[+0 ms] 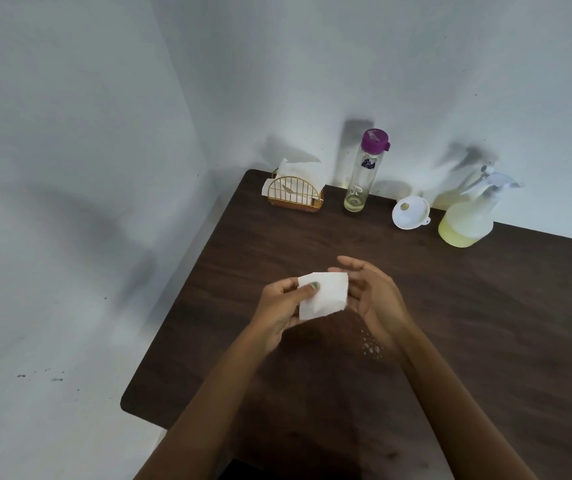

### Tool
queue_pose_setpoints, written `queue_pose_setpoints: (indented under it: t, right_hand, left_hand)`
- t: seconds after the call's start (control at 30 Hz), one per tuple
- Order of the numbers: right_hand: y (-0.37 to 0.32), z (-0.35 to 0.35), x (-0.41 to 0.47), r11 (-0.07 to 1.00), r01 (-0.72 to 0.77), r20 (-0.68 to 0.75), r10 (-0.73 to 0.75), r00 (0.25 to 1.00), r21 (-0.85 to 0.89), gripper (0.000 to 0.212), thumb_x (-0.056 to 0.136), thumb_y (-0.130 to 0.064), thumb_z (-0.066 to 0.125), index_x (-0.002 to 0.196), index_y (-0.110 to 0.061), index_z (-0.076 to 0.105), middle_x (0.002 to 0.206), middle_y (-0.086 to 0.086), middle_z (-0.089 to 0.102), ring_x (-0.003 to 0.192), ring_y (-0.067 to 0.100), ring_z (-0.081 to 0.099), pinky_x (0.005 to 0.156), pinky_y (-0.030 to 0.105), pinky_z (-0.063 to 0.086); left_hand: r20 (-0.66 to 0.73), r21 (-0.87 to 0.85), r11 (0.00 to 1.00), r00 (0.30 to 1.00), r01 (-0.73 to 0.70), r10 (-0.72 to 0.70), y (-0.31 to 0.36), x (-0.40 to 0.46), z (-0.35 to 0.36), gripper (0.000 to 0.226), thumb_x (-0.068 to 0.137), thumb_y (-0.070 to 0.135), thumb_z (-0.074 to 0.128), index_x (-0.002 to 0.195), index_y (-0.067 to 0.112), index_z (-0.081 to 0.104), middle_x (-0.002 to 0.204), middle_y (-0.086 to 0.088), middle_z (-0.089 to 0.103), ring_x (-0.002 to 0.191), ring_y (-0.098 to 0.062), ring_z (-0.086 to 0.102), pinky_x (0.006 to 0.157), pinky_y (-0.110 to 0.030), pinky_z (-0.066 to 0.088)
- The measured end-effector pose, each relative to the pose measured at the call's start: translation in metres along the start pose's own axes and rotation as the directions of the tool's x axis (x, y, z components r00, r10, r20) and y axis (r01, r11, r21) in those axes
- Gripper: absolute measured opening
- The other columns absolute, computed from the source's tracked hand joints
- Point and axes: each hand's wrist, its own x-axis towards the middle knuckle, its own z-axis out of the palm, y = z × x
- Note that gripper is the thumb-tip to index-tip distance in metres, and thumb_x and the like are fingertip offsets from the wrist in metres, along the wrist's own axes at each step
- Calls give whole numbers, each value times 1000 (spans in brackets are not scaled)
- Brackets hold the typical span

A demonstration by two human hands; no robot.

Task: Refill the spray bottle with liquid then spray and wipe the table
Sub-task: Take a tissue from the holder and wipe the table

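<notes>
A folded white napkin (326, 296) is held above the dark wooden table (485, 306). My left hand (277, 306) pinches its left edge with thumb on top. My right hand (374, 299) sits beside its right edge, fingers straight and touching it. Small droplets (371, 346) lie on the table under my right wrist. The clear spray bottle (468, 216) with pale yellow liquid stands at the back right. A white funnel (410, 213) lies next to it. A glass bottle with a purple cap (364, 171), nearly empty, stands at the back.
A gold wire napkin holder (295, 195) with white napkins stands at the table's back left corner. White walls enclose the table at the back and left. The table's left edge runs diagonally toward me.
</notes>
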Motion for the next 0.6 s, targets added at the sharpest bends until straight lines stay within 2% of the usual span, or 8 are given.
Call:
queue_pose_setpoints:
  t: [0.1, 0.2, 0.27, 0.33, 0.4, 0.47, 0.53, 0.6]
  right_hand:
    - [8, -6, 4, 977, -183, 50, 179, 983, 107, 27, 91, -24, 58, 115, -13, 62, 114, 11, 67, 107, 26, 64, 88, 41, 55]
    - [24, -6, 6, 971, -234, 134, 226, 965, 45, 31, 81, -10, 68, 111, -4, 66, 107, 16, 71, 96, 26, 70, 77, 36, 59]
    - [34, -6, 11, 973, -229, 61, 227, 972, 27, 23, 82, -1, 66, 104, -1, 68, 99, 18, 73, 85, 25, 72, 69, 34, 61]
    - [40, -8, 23, 980, -198, -92, 198, 976, 18, 18, 83, 2, 64, 101, 4, 67, 94, 19, 72, 76, 25, 71, 68, 36, 61]
    - [44, -12, 40, 992, -114, -282, 94, 955, -54, 18, 85, 3, 62, 102, 8, 65, 99, 23, 68, 78, 26, 67, 69, 35, 58]
    - [44, -20, 58, 948, -16, -481, -146, 864, -317, 25, 85, 2, 58, 109, 5, 67, 108, 21, 69, 95, 27, 66, 81, 37, 53]
    - [39, -25, 74, 809, 26, -531, -410, 742, -588, 33, 87, -2, 53, 117, -4, 67, 115, 15, 68, 108, 24, 63, 95, 31, 46]
    - [43, -26, 94, 714, 16, -488, -494, 719, -700, 35, 91, -8, 49, 122, -10, 64, 123, 10, 66, 115, 23, 59, 100, 27, 41]
  left_hand:
    - [-4, 44, 999, 1000, -18, 18, -4, 5, -1, 10, 83, 20, 74, 87, 26, 67, 89, 9, 70, 85, -9, 67, 58, -22, 56]
    - [24, 58, 998, 1000, -9, 7, -12, 10, 0, 8, 84, 20, 74, 88, 26, 70, 86, 8, 74, 82, -9, 71, 59, -22, 56]
    - [14, 93, 996, 1000, -12, 10, -19, 13, 1, 5, 85, 21, 73, 88, 25, 71, 81, 10, 74, 73, -3, 70, 57, -20, 55]
    - [-36, 130, 990, 998, -46, 51, -26, 17, 0, 6, 89, 20, 68, 94, 21, 70, 88, 3, 73, 69, -1, 68, 57, -15, 52]
    - [-164, 210, 972, 976, -111, 146, -36, 21, -9, 15, 94, 18, 60, 105, 15, 69, 105, -5, 71, 82, -7, 67, 66, -12, 48]
    - [-329, 355, 926, 910, -128, 252, -51, 19, -26, 29, 98, 26, 52, 123, 15, 62, 121, -3, 65, 104, -11, 61, 83, -16, 43]
    - [-444, 438, 895, 845, -86, 298, -68, 14, -46, 41, 101, 35, 44, 138, 17, 50, 137, 0, 54, 125, -13, 49, 99, -24, 39]
    - [-527, 458, 888, 795, -30, 299, -86, 10, -64, 49, 102, 38, 39, 145, 16, 39, 150, -2, 41, 139, -17, 37, 112, -33, 32]
